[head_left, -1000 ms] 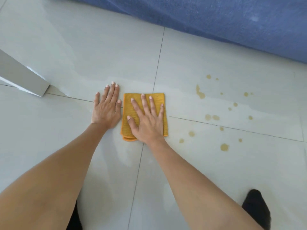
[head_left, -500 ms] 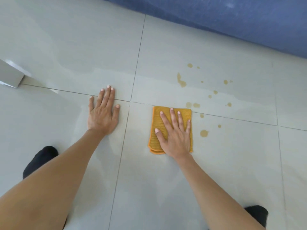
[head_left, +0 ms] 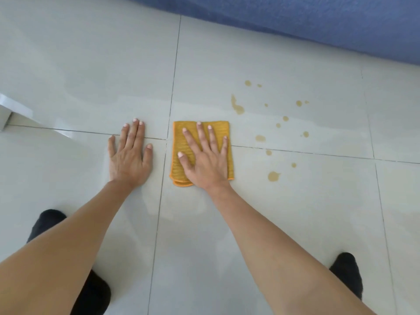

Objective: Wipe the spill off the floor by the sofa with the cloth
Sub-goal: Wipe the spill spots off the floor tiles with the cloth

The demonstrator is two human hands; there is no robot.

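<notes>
The folded orange cloth (head_left: 181,153) lies flat on the pale tiled floor (head_left: 295,223), just right of a grout line and crossing another that runs left to right. The right hand (head_left: 205,160) presses palm-down on it with its fingers (head_left: 201,135) spread wide and straight, covering much of the cloth's middle and near right part, so the fabric beneath cannot be seen. Only the cloth's left strip, far edge and a doubled near-left corner show.

The left hand (head_left: 129,155) rests flat on the bare floor just left of the cloth, apart from it, fingers extended and mostly together with the thumb held out to the side.

The spill (head_left: 272,176) is a scatter of brownish drops to the right of the cloth, none of them touching it; the largest blot lies nearest, and a long smear (head_left: 236,105) sits farther off. Faint wet sheen on the tiles around them is hard to outline.

The blue sofa (head_left: 318,19) runs along the far edge, cut off by the frame. A white object (head_left: 6,110) at far left is cropped and unidentifiable. Dark shapes (head_left: 45,223) near both forearms are partly hidden and unclear.
</notes>
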